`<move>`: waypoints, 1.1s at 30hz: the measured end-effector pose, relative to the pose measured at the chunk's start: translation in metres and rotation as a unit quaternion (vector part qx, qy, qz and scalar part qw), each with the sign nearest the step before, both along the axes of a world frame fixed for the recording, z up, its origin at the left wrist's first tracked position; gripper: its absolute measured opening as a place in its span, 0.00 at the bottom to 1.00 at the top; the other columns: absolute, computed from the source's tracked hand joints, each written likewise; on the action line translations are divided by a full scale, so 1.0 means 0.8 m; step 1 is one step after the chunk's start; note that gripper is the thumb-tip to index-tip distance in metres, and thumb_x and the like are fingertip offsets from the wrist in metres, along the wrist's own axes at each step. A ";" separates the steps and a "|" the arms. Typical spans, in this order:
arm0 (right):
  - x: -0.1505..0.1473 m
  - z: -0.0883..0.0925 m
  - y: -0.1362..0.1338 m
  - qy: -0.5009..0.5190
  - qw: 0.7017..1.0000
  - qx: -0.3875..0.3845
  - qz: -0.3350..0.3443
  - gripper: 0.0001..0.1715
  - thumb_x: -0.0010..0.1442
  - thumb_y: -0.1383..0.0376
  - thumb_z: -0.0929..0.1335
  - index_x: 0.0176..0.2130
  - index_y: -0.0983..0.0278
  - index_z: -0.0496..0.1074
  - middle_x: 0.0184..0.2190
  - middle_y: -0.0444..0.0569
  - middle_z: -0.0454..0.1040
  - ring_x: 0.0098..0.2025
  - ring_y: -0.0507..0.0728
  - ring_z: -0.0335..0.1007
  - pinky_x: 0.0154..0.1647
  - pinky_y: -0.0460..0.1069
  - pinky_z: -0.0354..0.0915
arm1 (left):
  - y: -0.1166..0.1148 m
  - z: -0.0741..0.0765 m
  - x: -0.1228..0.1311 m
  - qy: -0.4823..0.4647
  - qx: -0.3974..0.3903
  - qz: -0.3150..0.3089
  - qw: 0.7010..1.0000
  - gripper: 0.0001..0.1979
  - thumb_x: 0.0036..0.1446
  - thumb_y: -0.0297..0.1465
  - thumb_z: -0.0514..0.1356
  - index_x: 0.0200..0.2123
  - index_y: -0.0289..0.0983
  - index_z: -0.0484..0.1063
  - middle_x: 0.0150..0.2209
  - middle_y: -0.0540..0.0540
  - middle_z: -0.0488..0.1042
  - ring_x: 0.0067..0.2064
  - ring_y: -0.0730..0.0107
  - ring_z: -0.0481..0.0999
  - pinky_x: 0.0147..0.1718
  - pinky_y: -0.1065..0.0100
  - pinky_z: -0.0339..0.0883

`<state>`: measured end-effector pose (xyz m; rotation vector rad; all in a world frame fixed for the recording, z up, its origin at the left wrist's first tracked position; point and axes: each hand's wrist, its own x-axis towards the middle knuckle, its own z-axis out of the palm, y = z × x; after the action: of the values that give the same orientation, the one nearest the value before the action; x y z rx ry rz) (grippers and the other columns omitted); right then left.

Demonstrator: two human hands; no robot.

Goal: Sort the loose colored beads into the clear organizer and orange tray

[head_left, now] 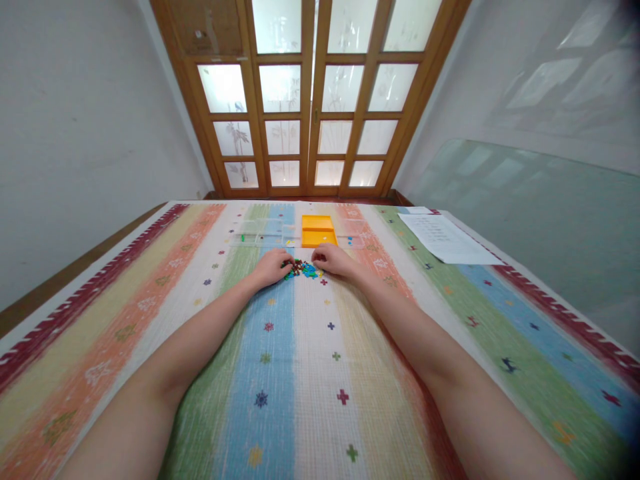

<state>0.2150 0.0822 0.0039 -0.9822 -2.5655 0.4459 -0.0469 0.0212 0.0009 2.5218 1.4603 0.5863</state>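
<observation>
On the striped tablecloth (313,373), left hand (273,267) and right hand (332,259) flank small-piece pile (306,269), fingers curled (can't tell if pinching any); orange box (319,233) just beyond.

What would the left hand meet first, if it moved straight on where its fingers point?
Most likely the pile of small coloured pieces, directly beside the left hand; whether they touch is unclear.

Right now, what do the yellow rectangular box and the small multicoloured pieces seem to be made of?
Yellow rectangular box: probably smooth opaque plastic, judging by its even colour and straight rims. Small multicoloured pieces: perhaps plastic, given their vivid colours; too small to judge finish.
</observation>
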 end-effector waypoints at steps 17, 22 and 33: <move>0.000 -0.021 0.008 0.173 0.971 -0.002 -0.167 0.05 0.61 0.65 0.66 0.37 0.62 0.73 0.34 0.48 0.78 0.35 0.56 0.71 0.39 0.48 0.63 | 0.006 -0.002 -0.007 -0.012 0.015 0.038 0.999 0.10 0.65 0.31 0.58 0.40 0.40 0.81 0.41 0.43 0.80 0.46 0.59 0.76 0.51 0.60 0.68; 0.004 -0.029 0.023 0.264 0.949 -0.046 -0.163 0.11 0.60 0.63 0.64 0.40 0.62 0.73 0.39 0.50 0.78 0.40 0.57 0.72 0.45 0.51 0.67 | 0.009 -0.005 -0.011 -0.023 0.008 0.052 0.998 0.10 0.64 0.30 0.58 0.41 0.41 0.81 0.42 0.44 0.81 0.47 0.58 0.77 0.52 0.60 0.68; 0.009 -0.043 0.048 0.458 0.845 -0.189 -0.201 0.21 0.54 0.55 0.71 0.46 0.62 0.76 0.40 0.50 0.79 0.36 0.56 0.75 0.35 0.49 0.71 | 0.013 -0.010 -0.017 -0.007 0.018 0.036 0.999 0.12 0.65 0.31 0.56 0.41 0.40 0.81 0.42 0.43 0.81 0.46 0.58 0.77 0.50 0.59 0.69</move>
<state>0.2223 0.1203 -0.0305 -1.0420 -1.3960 1.0211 -0.0601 0.0315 -0.0071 2.4950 1.5538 0.6464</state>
